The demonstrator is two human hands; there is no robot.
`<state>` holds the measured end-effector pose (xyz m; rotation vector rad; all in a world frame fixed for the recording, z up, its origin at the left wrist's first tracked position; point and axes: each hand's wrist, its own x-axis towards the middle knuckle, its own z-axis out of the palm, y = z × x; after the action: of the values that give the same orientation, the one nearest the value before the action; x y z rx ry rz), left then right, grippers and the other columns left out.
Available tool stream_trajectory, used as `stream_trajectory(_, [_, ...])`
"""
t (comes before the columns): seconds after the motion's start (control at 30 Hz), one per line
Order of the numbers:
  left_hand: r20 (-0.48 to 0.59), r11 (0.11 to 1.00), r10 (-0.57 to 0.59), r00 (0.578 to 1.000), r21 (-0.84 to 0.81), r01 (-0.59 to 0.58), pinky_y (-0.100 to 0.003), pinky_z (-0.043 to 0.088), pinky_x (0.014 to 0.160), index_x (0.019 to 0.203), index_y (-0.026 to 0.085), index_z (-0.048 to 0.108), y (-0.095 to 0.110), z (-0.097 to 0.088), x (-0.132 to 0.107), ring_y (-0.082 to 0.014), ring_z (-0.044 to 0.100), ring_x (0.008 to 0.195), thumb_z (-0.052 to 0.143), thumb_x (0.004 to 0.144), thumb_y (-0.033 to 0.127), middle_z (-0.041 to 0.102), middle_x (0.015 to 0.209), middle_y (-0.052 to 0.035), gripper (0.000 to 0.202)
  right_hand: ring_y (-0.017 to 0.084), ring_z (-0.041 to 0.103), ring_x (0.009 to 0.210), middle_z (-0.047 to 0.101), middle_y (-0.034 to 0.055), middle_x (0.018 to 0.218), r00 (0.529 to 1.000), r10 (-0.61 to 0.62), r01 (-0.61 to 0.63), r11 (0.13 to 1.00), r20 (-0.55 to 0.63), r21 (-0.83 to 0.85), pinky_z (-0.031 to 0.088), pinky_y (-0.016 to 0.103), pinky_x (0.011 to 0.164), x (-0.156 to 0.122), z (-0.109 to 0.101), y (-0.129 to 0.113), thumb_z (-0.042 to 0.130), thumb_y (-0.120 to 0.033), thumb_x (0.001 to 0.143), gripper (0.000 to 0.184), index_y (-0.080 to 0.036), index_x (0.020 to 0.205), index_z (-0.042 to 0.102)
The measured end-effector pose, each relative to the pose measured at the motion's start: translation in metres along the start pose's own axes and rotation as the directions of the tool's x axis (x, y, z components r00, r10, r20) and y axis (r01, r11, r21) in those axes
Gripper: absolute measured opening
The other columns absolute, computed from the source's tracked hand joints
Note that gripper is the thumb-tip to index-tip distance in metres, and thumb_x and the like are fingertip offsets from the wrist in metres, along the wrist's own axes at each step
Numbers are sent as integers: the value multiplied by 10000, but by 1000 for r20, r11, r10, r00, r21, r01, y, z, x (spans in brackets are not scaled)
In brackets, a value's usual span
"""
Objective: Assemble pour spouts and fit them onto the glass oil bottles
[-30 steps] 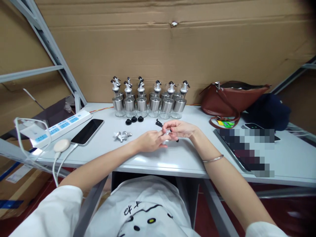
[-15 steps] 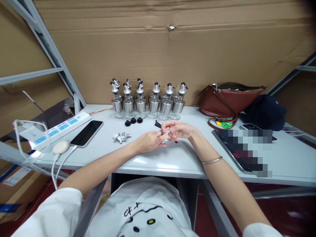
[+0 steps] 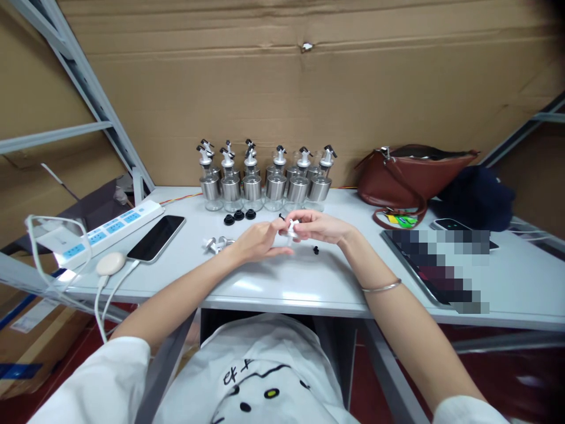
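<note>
My right hand (image 3: 320, 227) pinches a silver-white pourer spout (image 3: 291, 229), which stands roughly upright between its fingertips. My left hand (image 3: 258, 240) is close against it, upper fingertips pinched at a small black part (image 3: 281, 217) beside the spout's top, and a lower finger stretched out. Fingers hide much of this black part. A small black piece (image 3: 316, 250) lies on the table below my right hand. To the left of my left hand lie several loose silver pourer spouts (image 3: 216, 244), partly behind my wrist. Three black stoppers (image 3: 239, 215) sit in front of the bottles.
Several glass-and-steel bottles (image 3: 253, 188) with pourers stand in rows at the back. On the left are a power strip (image 3: 112, 229), phone (image 3: 156, 238) and white charger (image 3: 110, 264). A brown bag (image 3: 397, 179), dark cap (image 3: 477, 197) and blurred tablet (image 3: 410, 262) are on the right.
My hands have parted slightly, and the spout now shows upright in my right fingers. My left hand has shifted a little left. The small black piece on the table is uncovered.
</note>
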<state>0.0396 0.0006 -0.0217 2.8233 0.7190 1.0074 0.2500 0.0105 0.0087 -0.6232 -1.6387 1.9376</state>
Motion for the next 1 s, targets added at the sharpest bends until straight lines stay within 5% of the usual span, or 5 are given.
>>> stream_trajectory(0.2, [-149,904,-400,904,99,416,-293,446,711,931,160,473,-42,-57,-1,-169,546,802,386,917,263,550,883,-49,136,66,436,554,510,-37,726,989,-78,87,994,-126,69,437,249,620,0,1,-5,746,-337,755,257,-174,881,592])
stream_trajectory(0.3, [-91,832,-530,843,137,538,-300,458,701,891,144,512,-66,-75,-12,-157,538,767,481,888,222,541,841,-27,84,80,446,557,489,-41,689,983,-84,98,992,-162,78,436,265,622,-1,-1,-6,732,-310,764,230,-172,881,588])
stream_trajectory(0.67, [175,817,-571,802,217,534,-413,465,881,933,132,620,-81,-72,-32,-197,592,943,620,858,266,630,971,-46,154,88,498,603,545,-30,704,981,-71,84,994,-180,68,443,265,647,-2,-1,-7,751,-299,752,247,-172,890,591])
stream_trajectory(0.87, [57,838,-543,838,96,537,-350,451,762,789,150,581,-62,-78,-19,-191,575,773,610,758,188,609,795,-28,57,75,451,536,478,-55,615,980,-61,71,996,-188,48,443,266,611,-5,0,-11,793,-320,699,284,-150,832,609])
stream_trajectory(1.0, [-31,895,-441,897,-86,438,-257,437,655,842,183,508,-28,-55,-4,-133,538,686,563,758,245,581,789,5,119,54,372,487,431,-73,546,969,-94,105,994,-229,35,399,222,537,-4,0,-9,776,-274,710,237,-152,725,574])
